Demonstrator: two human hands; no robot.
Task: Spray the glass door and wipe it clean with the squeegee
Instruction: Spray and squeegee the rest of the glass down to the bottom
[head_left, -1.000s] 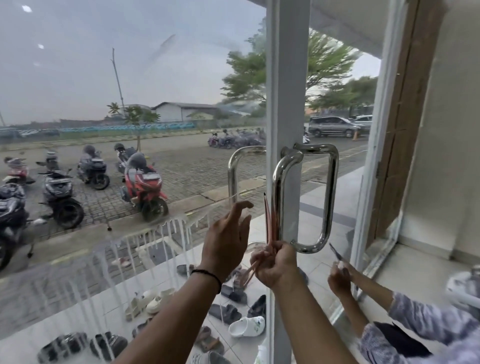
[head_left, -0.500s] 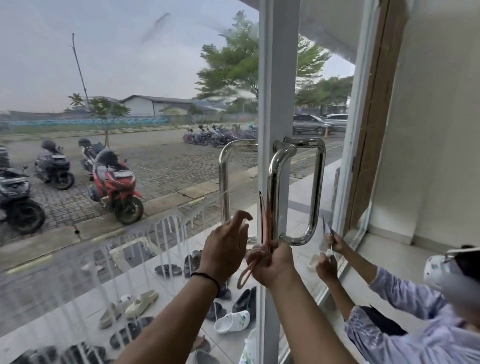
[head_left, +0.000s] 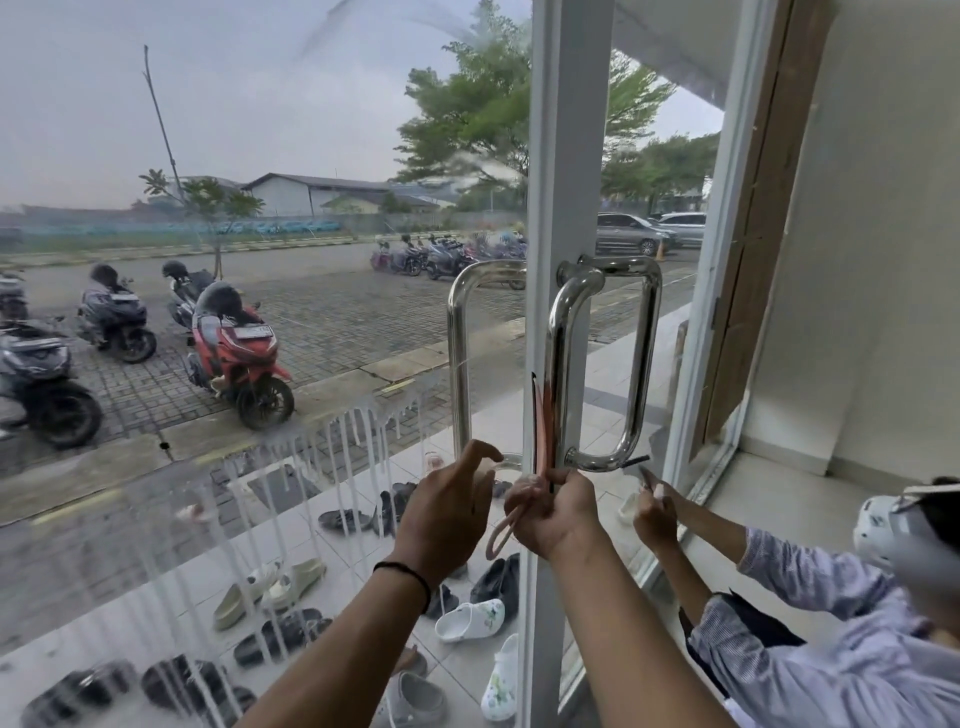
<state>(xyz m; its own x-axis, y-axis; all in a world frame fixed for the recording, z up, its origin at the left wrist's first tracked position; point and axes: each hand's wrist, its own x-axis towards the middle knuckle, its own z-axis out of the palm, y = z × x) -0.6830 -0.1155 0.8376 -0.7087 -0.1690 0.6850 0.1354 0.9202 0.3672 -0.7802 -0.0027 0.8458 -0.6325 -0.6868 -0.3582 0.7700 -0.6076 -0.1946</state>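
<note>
Squeegee (head_left: 543, 426) held upright at the frame, foam running below.
Right hand (head_left: 558, 512) grips its handle; left hand (head_left: 447, 512), fingers loosely spread, steadies the glass door (head_left: 260, 156). I'd keep the blade flat, pressure even.

A cream wall (head_left: 883, 260) meets pale floor tiles (head_left: 779, 499), apparently under overcast daylight.

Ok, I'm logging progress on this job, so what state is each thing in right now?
glass door: closed; upper part wiped, foam streaks running down the lower part.
squeegee: upright, edge-on against the door frame, held by its handle.
right hand: gripping the squeegee handle.
left hand: holding nothing, fingers relaxed, near the glass.
door handle: untouched.
</note>
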